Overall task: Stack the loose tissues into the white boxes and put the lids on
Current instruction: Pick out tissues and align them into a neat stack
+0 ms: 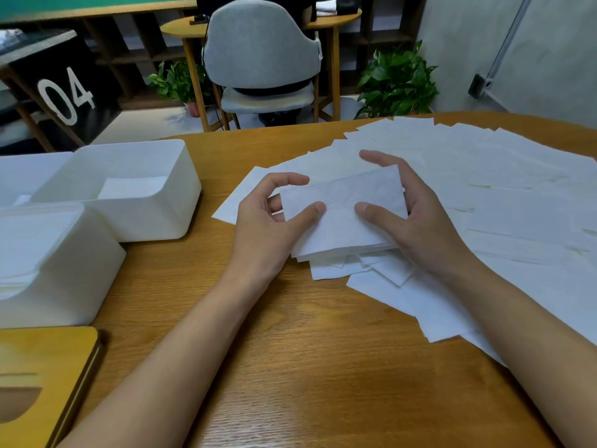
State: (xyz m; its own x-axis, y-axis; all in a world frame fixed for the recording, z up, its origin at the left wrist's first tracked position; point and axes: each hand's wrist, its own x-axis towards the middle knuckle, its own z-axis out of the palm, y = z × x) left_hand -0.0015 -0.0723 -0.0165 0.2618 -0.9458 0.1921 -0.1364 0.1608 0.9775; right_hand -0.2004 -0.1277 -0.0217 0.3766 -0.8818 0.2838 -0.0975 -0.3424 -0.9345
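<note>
Gripping tissue stack (342, 218) with left hand (261, 227), right hand (420, 227) | loose tissues (517, 195) beyond | white box (155, 218) leftward

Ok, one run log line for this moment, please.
left hand: holds tissue stack | right hand: holds tissue stack | far white box: open | wooden lid: off

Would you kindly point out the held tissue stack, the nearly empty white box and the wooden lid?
held tissue stack (342, 202): head view, middle of the top sheet.
nearly empty white box (155, 221): head view, front wall.
wooden lid (48, 360): head view, top face.
</note>
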